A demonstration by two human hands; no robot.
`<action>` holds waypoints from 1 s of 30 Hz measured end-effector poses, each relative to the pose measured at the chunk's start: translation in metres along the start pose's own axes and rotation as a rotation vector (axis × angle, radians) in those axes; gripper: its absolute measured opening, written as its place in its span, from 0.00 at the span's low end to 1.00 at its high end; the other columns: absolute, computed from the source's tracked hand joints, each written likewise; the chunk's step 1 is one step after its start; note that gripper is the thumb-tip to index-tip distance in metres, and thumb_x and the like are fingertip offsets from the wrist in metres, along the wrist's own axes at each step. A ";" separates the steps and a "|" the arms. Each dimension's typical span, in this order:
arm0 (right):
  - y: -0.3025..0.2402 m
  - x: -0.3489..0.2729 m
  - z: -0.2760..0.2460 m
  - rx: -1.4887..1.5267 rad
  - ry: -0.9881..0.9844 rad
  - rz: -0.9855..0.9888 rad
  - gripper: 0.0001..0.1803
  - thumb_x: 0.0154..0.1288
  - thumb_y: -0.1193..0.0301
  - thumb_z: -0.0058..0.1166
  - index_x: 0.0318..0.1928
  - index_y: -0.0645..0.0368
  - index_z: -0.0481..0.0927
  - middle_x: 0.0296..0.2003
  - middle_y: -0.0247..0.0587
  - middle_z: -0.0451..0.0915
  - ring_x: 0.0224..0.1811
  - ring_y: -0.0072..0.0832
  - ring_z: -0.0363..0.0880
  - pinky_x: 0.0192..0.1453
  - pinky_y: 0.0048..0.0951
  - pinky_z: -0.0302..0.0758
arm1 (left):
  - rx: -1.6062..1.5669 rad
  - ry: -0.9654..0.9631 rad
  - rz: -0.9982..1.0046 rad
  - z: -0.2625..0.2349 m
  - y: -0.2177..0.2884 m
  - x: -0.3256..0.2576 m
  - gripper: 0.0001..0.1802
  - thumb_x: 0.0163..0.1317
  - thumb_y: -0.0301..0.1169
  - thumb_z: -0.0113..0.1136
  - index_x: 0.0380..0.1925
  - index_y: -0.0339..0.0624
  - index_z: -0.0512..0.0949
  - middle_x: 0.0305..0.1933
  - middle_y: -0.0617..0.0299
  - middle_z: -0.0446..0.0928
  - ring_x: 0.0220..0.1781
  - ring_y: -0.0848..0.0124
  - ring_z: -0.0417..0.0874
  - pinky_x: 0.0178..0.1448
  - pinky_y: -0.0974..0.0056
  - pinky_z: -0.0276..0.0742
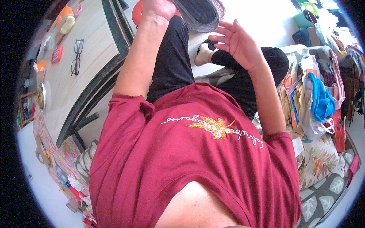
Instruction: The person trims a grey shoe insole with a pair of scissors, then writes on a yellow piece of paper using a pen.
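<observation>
A dark grey shoe (199, 15) is raised at the top of the view, with a paler grey rim and a pinkish patterned edge on its right. My left hand (161, 8) grips it from the left side; its fingers are mostly hidden behind the shoe or past the upper edge. Just right of the shoe, my right hand (237, 43) is open, palm showing and fingers apart, the fingertips close to the shoe's lower right edge. Below it shows a bare ankle and foot (204, 54) with dark footwear near the toes.
On the left stands a table (89, 34) with a dark edge, holding eyeglasses (77, 57), a red box-like item (57, 54) and an orange packet (64, 17). A red round object (137, 13) is behind my left forearm. Papers (294, 98) and a blue cloth (322, 97) lie at right.
</observation>
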State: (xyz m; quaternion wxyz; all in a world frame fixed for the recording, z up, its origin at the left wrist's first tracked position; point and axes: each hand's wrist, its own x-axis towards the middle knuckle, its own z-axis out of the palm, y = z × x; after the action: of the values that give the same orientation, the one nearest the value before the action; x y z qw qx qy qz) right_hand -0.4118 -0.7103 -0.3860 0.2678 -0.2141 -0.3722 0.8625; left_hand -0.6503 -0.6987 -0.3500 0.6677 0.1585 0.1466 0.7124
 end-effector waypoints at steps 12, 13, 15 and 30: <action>0.014 -0.009 -0.011 0.072 0.067 0.016 0.22 0.71 0.58 0.34 0.51 0.65 0.69 0.42 0.43 0.78 0.44 0.31 0.78 0.47 0.30 0.76 | -0.058 0.137 -0.025 -0.020 -0.018 -0.002 0.19 0.65 0.39 0.46 0.45 0.35 0.74 0.44 0.52 0.77 0.47 0.57 0.77 0.56 0.50 0.70; 0.016 -0.010 -0.013 0.082 0.078 0.028 0.22 0.71 0.59 0.34 0.51 0.65 0.69 0.42 0.43 0.78 0.44 0.31 0.78 0.47 0.30 0.76 | -0.059 0.145 -0.031 -0.024 -0.020 -0.003 0.19 0.65 0.39 0.46 0.45 0.36 0.74 0.45 0.52 0.77 0.47 0.57 0.77 0.56 0.50 0.70; 0.018 -0.008 -0.016 0.090 0.088 0.042 0.21 0.71 0.59 0.35 0.51 0.65 0.69 0.43 0.43 0.77 0.43 0.30 0.78 0.47 0.30 0.76 | -0.056 0.145 -0.032 -0.020 -0.023 -0.002 0.19 0.65 0.40 0.47 0.46 0.36 0.74 0.45 0.54 0.77 0.47 0.57 0.78 0.55 0.50 0.71; 0.025 0.012 -0.045 0.204 0.264 0.078 0.17 0.70 0.65 0.37 0.49 0.66 0.69 0.43 0.46 0.77 0.39 0.28 0.78 0.46 0.28 0.77 | -0.006 0.052 0.114 -0.022 -0.010 -0.010 0.23 0.63 0.41 0.47 0.51 0.33 0.69 0.47 0.45 0.75 0.47 0.51 0.77 0.54 0.49 0.72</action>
State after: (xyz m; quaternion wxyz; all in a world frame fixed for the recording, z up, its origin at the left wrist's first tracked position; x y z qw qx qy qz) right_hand -0.4026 -0.6934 -0.4353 0.3011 -0.3116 -0.2358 0.8698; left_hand -0.6500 -0.7081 -0.3743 0.6226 0.1458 0.1526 0.7536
